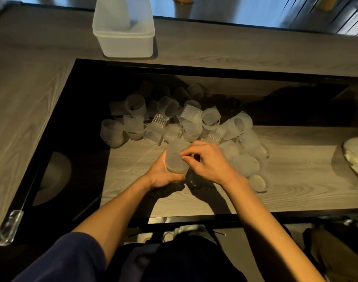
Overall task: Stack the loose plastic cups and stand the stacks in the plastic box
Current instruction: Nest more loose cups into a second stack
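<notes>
Short cup stack (pixel 177 161) is held slightly tilted over the lower wooden surface (pixel 296 180), just in front of the cup pile. The number of nested cups can't be read.

Left hand (pixel 164 177) is wrapped round the stack's lower part, with the fingers curled against the wall. The fingertips are mostly hidden behind the plastic.

Right hand (pixel 207 162) is set against the stack's right side. Thumb and forefinger are pinched together at an edge on the stack's wall and the other fingers are curled in. Whether a separate cup is being pinched can't be told.

Loose cups (pixel 164 123) are heaped behind the hands, touching one another, some lying on their sides and some inverted. Some are ribbed and some plain frosted. A second cluster of cups (pixel 251 159) is spread just right of the right hand, on the same surface.

Plastic box (pixel 124 40) is placed on the upper counter (pixel 235 47) at far left, well apart from the hands. A tall stack (pixel 115 13) is stood inside it, with its top cut off by the frame edge.

A white object (pixel 355 161) is seen at the right edge, too blurred to identify. A clear corner guard (pixel 5 226) is fitted on the counter's near-left corner. The left upper arm is covered by a dark blue sleeve (pixel 68 259).
</notes>
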`<state>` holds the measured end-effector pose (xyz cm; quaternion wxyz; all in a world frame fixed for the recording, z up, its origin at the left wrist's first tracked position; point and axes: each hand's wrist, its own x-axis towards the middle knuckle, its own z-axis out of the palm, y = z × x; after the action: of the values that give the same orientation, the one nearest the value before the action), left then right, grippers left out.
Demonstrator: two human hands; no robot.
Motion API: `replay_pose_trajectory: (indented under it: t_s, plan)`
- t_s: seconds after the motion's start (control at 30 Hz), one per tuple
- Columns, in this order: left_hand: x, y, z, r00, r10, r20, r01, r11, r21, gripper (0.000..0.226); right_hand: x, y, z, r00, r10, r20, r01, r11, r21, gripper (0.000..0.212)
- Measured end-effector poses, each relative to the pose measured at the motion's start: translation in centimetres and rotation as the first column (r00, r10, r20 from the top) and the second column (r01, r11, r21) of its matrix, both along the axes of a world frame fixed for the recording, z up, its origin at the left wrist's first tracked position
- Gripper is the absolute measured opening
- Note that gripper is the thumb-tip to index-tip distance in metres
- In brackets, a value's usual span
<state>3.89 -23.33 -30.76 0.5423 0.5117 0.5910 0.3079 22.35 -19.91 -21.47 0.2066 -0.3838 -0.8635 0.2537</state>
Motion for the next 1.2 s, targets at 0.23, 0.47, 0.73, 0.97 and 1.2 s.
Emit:
replay_pose_trajectory:
  t_s: [0.23,0.47,0.73,0.97,1.2]
  plan:
    - [0.3,-0.3,-0.5,0.999,0.035,0.02,-0.035,0.999,0.012,0.099,0.1,-0.7,0.3,0.961,0.135,0.241,-0.155,0.986,0.068,0.02]
    - [0.0,-0.2,-0.6,1.0,0.031,-0.003,-0.031,0.999,0.012,0.098,2.7,-1.2,-2.1,0.863,-0.482,-0.153,0.46,0.874,-0.16,0.013]
    - [-0.1,0.2,-1.7,0.999,0.023,-0.027,-0.022,1.0,0.017,0.093,6.2,-1.2,-5.9,0.709,-0.6,0.371,0.684,0.713,-0.154,0.051]
    - [0.0,0.2,-1.7,0.999,0.039,-0.025,-0.038,0.999,0.028,0.096,2.6,-1.9,-1.0,0.854,-0.504,-0.129,0.509,0.861,0.001,0.028]
    - [-0.2,0.1,-2.0,0.999,0.022,-0.028,-0.021,0.999,0.028,0.09,-0.6,-2.7,-0.4,0.998,-0.057,-0.037,0.059,0.997,0.041,0.025]
